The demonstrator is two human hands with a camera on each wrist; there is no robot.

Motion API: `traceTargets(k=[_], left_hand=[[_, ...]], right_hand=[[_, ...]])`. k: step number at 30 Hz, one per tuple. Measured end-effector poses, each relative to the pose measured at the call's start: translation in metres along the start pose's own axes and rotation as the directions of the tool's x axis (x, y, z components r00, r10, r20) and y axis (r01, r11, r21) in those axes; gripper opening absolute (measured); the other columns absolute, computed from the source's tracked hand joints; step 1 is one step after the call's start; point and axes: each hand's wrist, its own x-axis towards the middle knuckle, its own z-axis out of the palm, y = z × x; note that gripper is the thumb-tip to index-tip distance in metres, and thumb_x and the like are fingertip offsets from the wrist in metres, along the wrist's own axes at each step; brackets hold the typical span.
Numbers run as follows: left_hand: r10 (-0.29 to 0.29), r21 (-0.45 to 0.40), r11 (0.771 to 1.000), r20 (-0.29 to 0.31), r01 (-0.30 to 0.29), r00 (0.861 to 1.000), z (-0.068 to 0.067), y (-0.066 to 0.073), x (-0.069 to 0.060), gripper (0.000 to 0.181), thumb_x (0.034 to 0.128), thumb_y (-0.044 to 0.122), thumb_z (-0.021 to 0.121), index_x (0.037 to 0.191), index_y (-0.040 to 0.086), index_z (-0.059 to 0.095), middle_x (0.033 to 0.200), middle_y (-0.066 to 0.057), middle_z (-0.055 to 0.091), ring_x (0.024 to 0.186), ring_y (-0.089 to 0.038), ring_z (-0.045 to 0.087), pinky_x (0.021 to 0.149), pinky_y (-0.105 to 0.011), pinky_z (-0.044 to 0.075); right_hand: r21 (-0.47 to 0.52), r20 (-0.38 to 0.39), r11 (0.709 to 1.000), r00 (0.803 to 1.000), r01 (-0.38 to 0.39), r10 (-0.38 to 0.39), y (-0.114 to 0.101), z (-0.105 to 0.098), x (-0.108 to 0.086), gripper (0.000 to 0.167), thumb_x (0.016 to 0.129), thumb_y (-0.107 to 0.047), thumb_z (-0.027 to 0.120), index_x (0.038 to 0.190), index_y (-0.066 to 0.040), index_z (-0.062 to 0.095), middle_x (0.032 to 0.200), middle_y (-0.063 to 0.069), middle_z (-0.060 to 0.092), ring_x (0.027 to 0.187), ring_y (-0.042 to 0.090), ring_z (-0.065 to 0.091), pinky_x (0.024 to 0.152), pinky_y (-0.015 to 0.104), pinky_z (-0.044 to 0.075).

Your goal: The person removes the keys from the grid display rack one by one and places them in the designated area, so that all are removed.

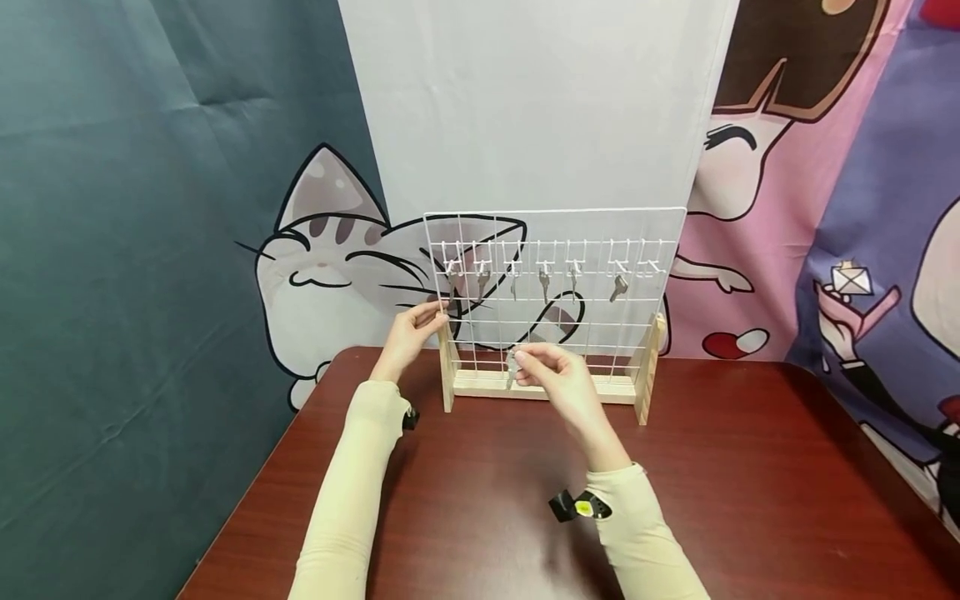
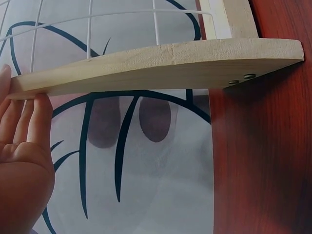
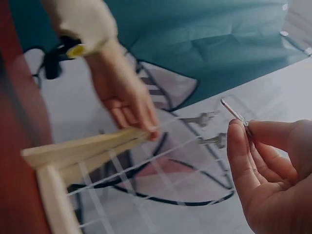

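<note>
A white wire grid rack [image 1: 555, 323] stands upright on the table in wooden side supports. My left hand [image 1: 411, 335] holds the top end of the left wooden support [image 2: 161, 68], with fingers on its outer side and the thumb partly out of view in the left wrist view. Between thumb and fingers, my right hand [image 1: 558, 379] pinches a silver key [image 3: 234, 111] in front of the lower part of the grid, apart from the wires. Several keys, among them one key [image 1: 618, 288] toward the right, hang from white hooks [image 1: 575, 267] along the grid's upper part.
The rack's wooden crossbar [image 1: 495, 385] lies low between the supports. Dark red table [image 1: 480, 500] surface extends in front and to both sides. A cartoon-printed cloth [image 1: 315, 275] hangs close behind the rack, and a green cloth [image 1: 135, 292] borders the left.
</note>
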Motion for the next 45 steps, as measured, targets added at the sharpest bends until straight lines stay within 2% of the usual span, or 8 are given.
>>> traceTargets(k=[7,11,15,22,28,34,38,45], left_hand=[[-0.002,0.004,1.0,-0.002,0.002,1.0,-0.001,0.002,0.003,0.042,0.0986,0.006,0.066,0.136,-0.008,0.057,0.14,-0.022,0.057,0.133,-0.033,0.052,0.11,-0.037,0.045],[0.009,-0.017,1.0,-0.006,-0.009,1.0,-0.001,-0.013,0.011,0.042,0.0985,0.008,0.066,0.136,-0.007,0.058,0.14,-0.021,0.057,0.136,-0.032,0.05,0.112,-0.038,0.043],[0.03,-0.019,0.999,-0.02,-0.03,0.999,0.0,-0.027,0.02,0.042,0.0981,0.014,0.068,0.135,-0.004,0.06,0.14,-0.019,0.059,0.136,-0.03,0.05,0.112,-0.038,0.043],[0.033,0.01,0.999,-0.035,-0.032,0.999,0.0,-0.031,0.018,0.043,0.0975,0.019,0.07,0.135,0.0,0.062,0.138,-0.014,0.061,0.133,-0.026,0.054,0.111,-0.034,0.045],[0.045,0.002,0.999,-0.027,-0.045,0.999,-0.002,-0.033,0.015,0.045,0.0985,0.016,0.068,0.138,-0.003,0.058,0.14,-0.018,0.058,0.133,-0.031,0.053,0.112,-0.04,0.043],[0.047,0.024,0.999,-0.038,-0.046,0.998,-0.003,-0.033,0.015,0.042,0.0973,0.017,0.07,0.135,0.0,0.062,0.137,-0.013,0.062,0.13,-0.026,0.057,0.109,-0.034,0.047],[0.057,0.027,0.998,-0.028,-0.057,0.998,-0.003,-0.032,0.016,0.041,0.0968,0.019,0.071,0.133,0.001,0.064,0.136,-0.014,0.063,0.129,-0.025,0.058,0.107,-0.035,0.048],[0.043,0.001,0.999,-0.02,-0.043,0.999,-0.002,-0.032,0.013,0.042,0.0974,0.015,0.07,0.135,-0.003,0.061,0.139,-0.02,0.059,0.13,-0.027,0.057,0.108,-0.034,0.047]], right_hand=[[-0.019,0.052,0.993,0.991,-0.119,0.12,0.04,0.014,0.003,0.027,0.095,-0.008,0.071,0.116,0.009,0.069,0.098,0.015,0.074,0.078,0.014,0.071,0.079,0.032,0.063],[-0.027,0.104,0.988,0.982,-0.153,0.155,0.061,0.02,0.005,0.025,0.095,-0.004,0.069,0.114,0.012,0.068,0.093,0.015,0.074,0.076,0.014,0.071,0.077,0.032,0.063],[-0.027,0.175,0.982,0.967,-0.186,0.187,0.08,0.026,0.007,0.023,0.096,0.0,0.067,0.112,0.015,0.067,0.091,0.014,0.073,0.075,0.012,0.069,0.079,0.036,0.063],[-0.054,0.27,0.969,0.931,-0.24,0.245,0.107,0.041,0.004,0.022,0.095,0.001,0.067,0.11,0.016,0.068,0.088,0.012,0.073,0.072,0.01,0.068,0.076,0.033,0.063],[-0.085,0.326,0.956,0.899,-0.282,0.294,0.119,0.053,0.002,0.017,0.094,0.003,0.066,0.105,0.017,0.068,0.086,0.012,0.072,0.069,0.011,0.067,0.072,0.032,0.064],[-0.133,0.371,0.938,0.861,-0.321,0.347,0.124,0.061,0.0,0.013,0.093,0.005,0.065,0.101,0.015,0.068,0.081,0.011,0.071,0.068,0.011,0.067,0.07,0.031,0.064],[-0.157,0.383,0.921,0.838,-0.356,0.389,0.125,0.063,-0.001,0.011,0.092,0.007,0.065,0.1,0.014,0.068,0.078,0.008,0.069,0.067,0.012,0.067,0.069,0.03,0.063],[-0.185,0.407,0.92,0.826,-0.345,0.391,0.13,0.066,-0.004,0.01,0.092,0.009,0.062,0.098,0.015,0.069,0.076,0.007,0.067,0.066,0.012,0.066,0.068,0.03,0.063]])
